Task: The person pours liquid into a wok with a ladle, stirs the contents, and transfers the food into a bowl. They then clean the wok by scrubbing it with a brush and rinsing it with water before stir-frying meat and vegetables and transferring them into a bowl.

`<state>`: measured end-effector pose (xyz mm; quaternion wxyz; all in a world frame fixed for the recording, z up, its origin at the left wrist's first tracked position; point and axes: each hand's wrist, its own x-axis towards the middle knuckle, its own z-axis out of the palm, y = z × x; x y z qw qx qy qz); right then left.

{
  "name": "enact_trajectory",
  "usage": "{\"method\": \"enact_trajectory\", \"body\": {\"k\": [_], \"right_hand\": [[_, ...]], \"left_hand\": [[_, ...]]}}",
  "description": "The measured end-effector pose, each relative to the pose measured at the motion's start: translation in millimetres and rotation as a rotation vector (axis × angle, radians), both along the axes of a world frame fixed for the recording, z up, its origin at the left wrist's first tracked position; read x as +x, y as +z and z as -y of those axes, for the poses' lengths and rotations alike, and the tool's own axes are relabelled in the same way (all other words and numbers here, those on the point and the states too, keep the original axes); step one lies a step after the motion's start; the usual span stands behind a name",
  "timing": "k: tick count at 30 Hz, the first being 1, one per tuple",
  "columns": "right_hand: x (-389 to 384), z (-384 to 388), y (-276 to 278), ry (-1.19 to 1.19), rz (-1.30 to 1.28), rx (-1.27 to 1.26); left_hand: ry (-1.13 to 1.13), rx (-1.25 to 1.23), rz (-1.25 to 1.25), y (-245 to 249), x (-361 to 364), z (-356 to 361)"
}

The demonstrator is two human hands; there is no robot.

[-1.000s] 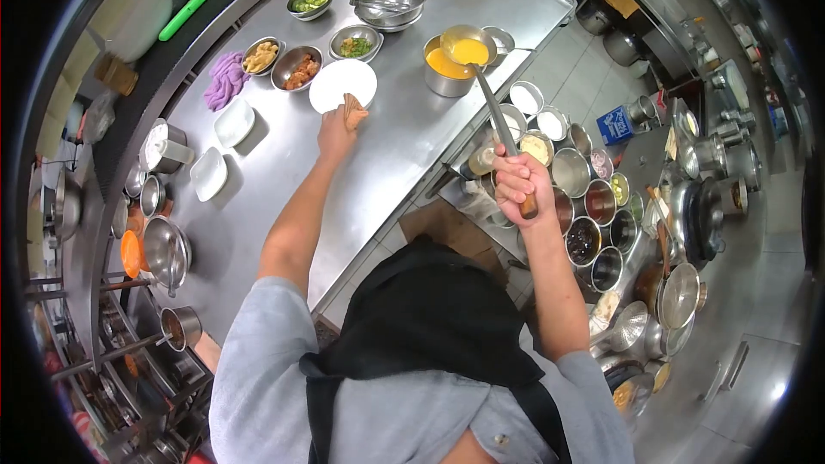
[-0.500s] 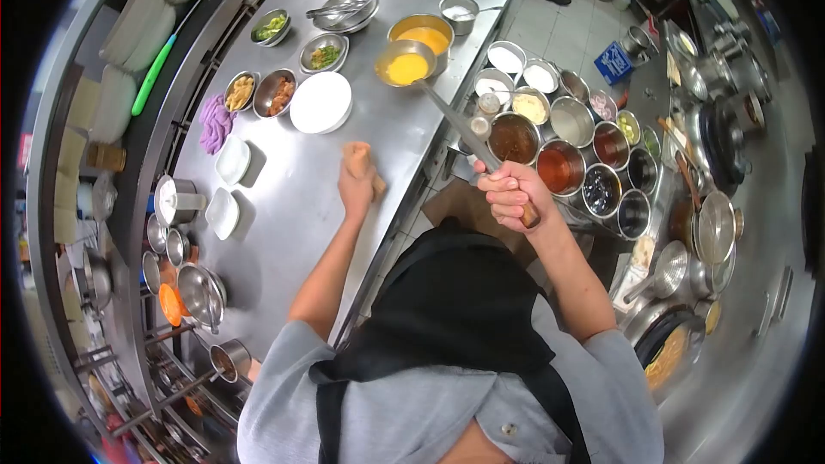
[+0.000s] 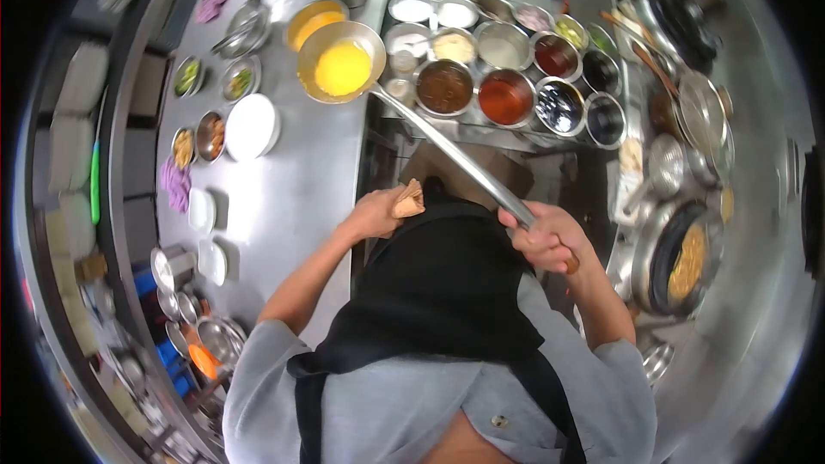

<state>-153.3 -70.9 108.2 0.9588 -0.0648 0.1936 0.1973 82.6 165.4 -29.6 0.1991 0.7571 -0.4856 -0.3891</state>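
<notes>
My right hand (image 3: 550,238) is wrapped round the handle end of a long metal ladle (image 3: 447,148). Its wide bowl holds yellow liquid (image 3: 342,69) that looks like beaten egg, level and in front of me. Just behind the ladle's bowl, partly covered by it, a metal bowl (image 3: 296,30) with more yellow liquid stands on the steel table. My left hand (image 3: 375,213) is closed on a folded tan cloth (image 3: 409,199), close to my apron at the table edge.
Metal pots of sauces and seasonings (image 3: 505,96) stand in rows ahead. At right, a wok (image 3: 685,262) on the stove holds yellowish food. On the steel table (image 3: 296,206) are stacked white plates (image 3: 252,127) and several bowls of ingredients. Strainers (image 3: 705,103) lie beside the stove.
My view and body have turned right, toward the stove side. The ladle, filled with yellow liquid, has come away from the bowl toward me. My left hand with the cloth has left the table top.
</notes>
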Motion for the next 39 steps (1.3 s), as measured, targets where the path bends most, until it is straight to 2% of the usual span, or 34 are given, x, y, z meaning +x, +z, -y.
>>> {"method": "enact_trajectory", "body": {"k": [4,6,8,11,13,16,20,25,28,31,33,35,37,39], "right_hand": [[-100.7,-23.3,24.2,-0.251,-0.13,-0.079],[-148.2,-50.7,43.1,-0.415,-0.161,-0.136],[-185.3,-80.4,55.5,-0.601,-0.16,-0.101],[-224.0,-127.6,78.1,-0.982,-0.179,-0.197],[-245.4,-145.0,84.4,-1.191,-0.074,-0.184],[-270.3,-140.4,98.2,-1.428,0.093,-0.253],[-315.5,-106.9,107.9,-1.659,0.045,-0.401],[-375.8,-46.2,105.2,-1.658,-0.128,-0.681],[-402.7,-25.4,96.4,-1.744,-0.181,-0.638],[-420.6,-16.1,82.4,-1.764,-0.2,-0.627],[-432.4,-12.4,68.9,-1.754,-0.17,-0.607],[-437.6,-8.2,56.9,-1.767,-0.142,-0.577],[-439.1,-2.3,45.3,-1.785,-0.115,-0.529],[-442.8,5.7,34.7,-1.791,-0.102,-0.493]], "left_hand": [[-0.187,0.003,-0.006,8.9,5.6,32.3],[-0.292,0.12,-0.014,31.6,1.9,58.6],[-0.397,0.166,0.072,30.2,1.7,81.5],[-0.493,0.056,0.068,19.6,-9.6,117.8],[-0.573,0.046,0.062,21.2,-28.7,149.0],[-0.685,-0.032,0.079,20.6,-60.2,190.8],[-0.787,-0.156,0.04,13.9,-109.5,235.4],[-0.853,-0.097,0.116,-16.4,-141.2,263.3],[-0.769,-0.01,0.205,-50.5,-134.6,254.1],[-0.592,0.064,0.2,-99.5,-109.4,222.3],[-0.499,0.032,0.107,-129.1,-87.1,193.9],[-0.386,0.024,0.09,-181.9,-56.7,161.3],[-0.307,0.232,0.084,-197.9,-35.3,134.4],[-0.303,0.334,0.056,-218.2,-15.4,109.2]]}}
